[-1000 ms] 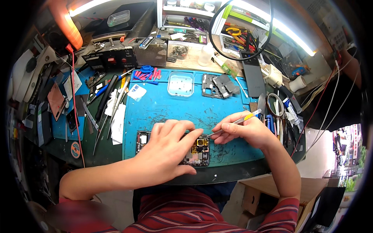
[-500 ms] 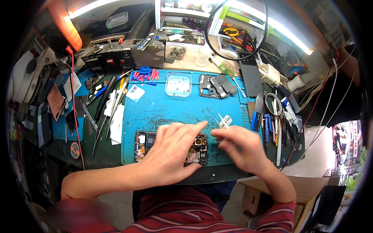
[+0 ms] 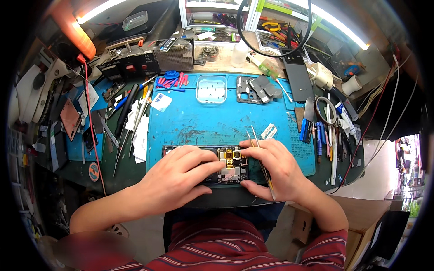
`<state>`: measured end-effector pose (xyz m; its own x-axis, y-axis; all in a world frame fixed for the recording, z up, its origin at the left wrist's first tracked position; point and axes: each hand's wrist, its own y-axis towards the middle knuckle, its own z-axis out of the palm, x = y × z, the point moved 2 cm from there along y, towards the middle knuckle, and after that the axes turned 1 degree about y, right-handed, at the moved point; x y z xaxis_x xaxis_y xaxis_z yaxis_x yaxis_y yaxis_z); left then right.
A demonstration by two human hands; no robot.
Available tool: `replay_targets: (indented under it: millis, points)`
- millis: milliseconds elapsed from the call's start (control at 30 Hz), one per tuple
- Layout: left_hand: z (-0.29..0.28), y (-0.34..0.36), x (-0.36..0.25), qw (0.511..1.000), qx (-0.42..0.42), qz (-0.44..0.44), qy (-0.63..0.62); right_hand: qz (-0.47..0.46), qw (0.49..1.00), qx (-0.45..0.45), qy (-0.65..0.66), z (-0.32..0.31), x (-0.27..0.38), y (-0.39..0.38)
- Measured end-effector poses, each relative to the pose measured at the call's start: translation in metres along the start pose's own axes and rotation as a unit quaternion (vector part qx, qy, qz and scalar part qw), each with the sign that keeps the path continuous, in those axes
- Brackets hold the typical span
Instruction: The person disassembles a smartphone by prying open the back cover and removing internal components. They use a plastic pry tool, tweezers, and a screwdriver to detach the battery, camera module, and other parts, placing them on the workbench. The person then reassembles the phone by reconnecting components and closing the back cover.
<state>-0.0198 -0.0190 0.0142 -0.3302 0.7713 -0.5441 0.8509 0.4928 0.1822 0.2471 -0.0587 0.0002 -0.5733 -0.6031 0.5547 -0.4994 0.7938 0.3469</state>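
Note:
An opened smartphone [image 3: 233, 167] lies crosswise near the front of the blue mat [image 3: 192, 119], its internal board and gold-coloured parts exposed. My left hand [image 3: 178, 174] covers its left half, fingers bent and closed onto it. My right hand [image 3: 275, 167] grips the right end with thumb and fingers at opposite edges, while also holding metal tweezers [image 3: 256, 145] upright across the fingers, tips pointing away from me. Just beyond them sits a small white slotted piece [image 3: 269, 132]. What the left fingertips press on is partly hidden.
Farther back are a clear container of tiny parts [image 3: 211, 89], dark phone plates [image 3: 260, 89] and red-blue plastic pieces [image 3: 172, 81]. Tweezers and pens [image 3: 135, 117] crowd the left; knives and screwdrivers [image 3: 318, 137] the right. A black ring [image 3: 273, 49] and loose cables [image 3: 379, 117] surround the bench.
My right hand has turned, shifting the tweezers upright, and has come onto the phone's right end. My left hand has slid left, uncovering more of the board. The view has shifted.

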Motion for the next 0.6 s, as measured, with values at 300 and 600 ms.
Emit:
replay_targets:
  millis: [300, 600]
  points:
    - [0.007, -0.005, -0.002, 0.995, -0.035, 0.035, 0.091, -0.026, 0.999, 0.009, -0.016, -0.001, -0.005, 0.003]
    - [0.006, 0.006, 0.004, 0.997, -0.032, -0.064, 0.019, -0.016, 1.000, 0.017, 0.006, -0.003, -0.008, 0.003]
